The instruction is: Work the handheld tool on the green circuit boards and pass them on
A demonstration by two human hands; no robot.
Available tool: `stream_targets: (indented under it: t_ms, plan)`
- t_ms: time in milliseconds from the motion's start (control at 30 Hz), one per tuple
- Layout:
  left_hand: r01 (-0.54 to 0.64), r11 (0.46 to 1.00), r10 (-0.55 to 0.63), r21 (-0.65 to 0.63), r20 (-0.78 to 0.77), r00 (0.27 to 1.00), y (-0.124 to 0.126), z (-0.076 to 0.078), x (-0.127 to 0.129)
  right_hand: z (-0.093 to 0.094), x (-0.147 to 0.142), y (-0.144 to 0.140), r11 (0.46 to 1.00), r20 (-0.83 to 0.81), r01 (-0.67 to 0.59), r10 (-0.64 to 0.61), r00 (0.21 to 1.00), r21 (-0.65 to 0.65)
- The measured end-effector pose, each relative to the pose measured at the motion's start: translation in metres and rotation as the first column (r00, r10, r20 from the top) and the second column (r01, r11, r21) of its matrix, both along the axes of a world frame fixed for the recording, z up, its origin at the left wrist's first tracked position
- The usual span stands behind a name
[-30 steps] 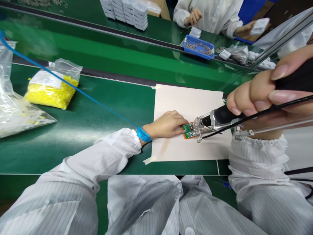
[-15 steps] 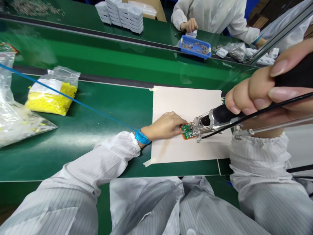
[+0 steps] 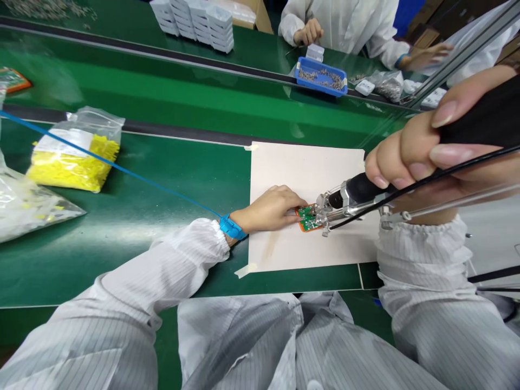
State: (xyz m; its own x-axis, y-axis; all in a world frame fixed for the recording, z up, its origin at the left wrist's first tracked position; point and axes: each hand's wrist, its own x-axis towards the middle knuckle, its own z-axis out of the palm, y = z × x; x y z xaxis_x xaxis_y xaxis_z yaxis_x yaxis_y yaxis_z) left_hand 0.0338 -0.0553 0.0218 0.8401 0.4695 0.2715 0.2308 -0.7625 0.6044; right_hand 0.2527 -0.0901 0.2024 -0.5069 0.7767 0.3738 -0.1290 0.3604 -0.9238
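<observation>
A small green circuit board point(image 3: 309, 218) with an orange edge lies on a sheet of pale paper point(image 3: 276, 168) taped to the bench. My left hand point(image 3: 271, 210), with a blue wrist strap point(image 3: 231, 227), grips the board's left edge between thumb and fingers. My right hand point(image 3: 410, 149) is wrapped round the black body of an electric screwdriver point(image 3: 359, 189). The screwdriver leans down to the left, and its metal and clear nose is over the right part of the board, covering it. Whether the tip touches the board I cannot tell.
A bag of yellow parts point(image 3: 73, 157) and another clear bag point(image 3: 28, 206) lie to the left. A blue cord point(image 3: 142, 179) runs to my wrist strap. Across the bench are a blue tray point(image 3: 320, 76), stacked white trays point(image 3: 195, 24) and a co-worker's hand point(image 3: 309, 32).
My hands, the board and the screwdriver hold nearly the same pose, while the whole view shifts slightly. Across the bench, the co-worker's other hand has opened and stretched out to the right.
</observation>
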Motion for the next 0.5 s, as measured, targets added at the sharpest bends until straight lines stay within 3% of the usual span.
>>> stream_targets:
  t_ms: [200, 267, 433, 500]
  plan:
    - [0.0, 1.0, 0.0, 0.004, -0.012, 1.0, 0.0, 0.0, 0.0, -0.002, -0.002, 0.005, 0.999, -0.006, -0.033, 0.033, 0.999, 0.025]
    - [-0.003, 1.0, 0.003, 0.012, 0.0, 1.0, 0.0, -0.001, 0.001, -0.006, -0.008, 0.005, 0.999, -0.043, 0.009, -0.008, 0.999, 0.034]
    - [-0.003, 1.0, 0.002, 0.02, 0.007, 1.0, 0.002, -0.003, 0.0, -0.013, -0.027, 0.0, 0.984, -0.091, -0.14, 0.15, 0.985, 0.111]
    - [-0.01, 1.0, 0.01, 0.015, 0.003, 1.0, 0.002, -0.004, -0.001, -0.011, -0.023, -0.004, 0.992, -0.081, -0.107, 0.112, 0.99, 0.062]
